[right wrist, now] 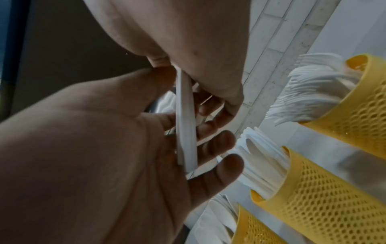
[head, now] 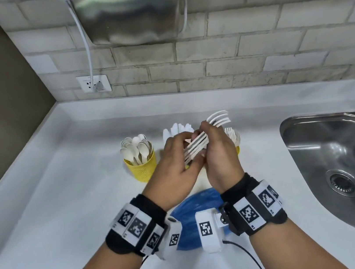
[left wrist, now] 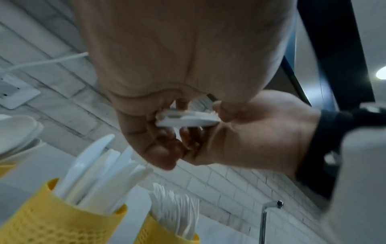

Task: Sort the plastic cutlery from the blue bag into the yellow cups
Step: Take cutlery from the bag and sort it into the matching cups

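**White forks in hand, three cups nearly stocked**

White plastic fills both my hands — a small bundle of forks point(head: 204, 136), tines pointing up and away over the counter point(head: 66, 197). My right hand point(head: 219, 153) has fingers and thumb curled round the handles; my left hand point(head: 177, 161) pinches the lower handle ends, squaring the stack.

Much of the sorting looks done. The left yellow cup point(head: 141, 169) bristles with spoons point(head: 136, 149), the middle cup point(left wrist: 69, 219) holds knives point(left wrist: 100, 171), and the right cup point(right wrist: 359, 115) already carries forks. I judge this bundle belongs in that right cup, just beyond my right hand.

The blue bag point(head: 197, 214) lies flat on the counter beneath my wrists — whether anything is left inside it I cannot tell, since the wrist cameras cover most of it. From the head view my hands hide the middle cup's body and most of the right one.
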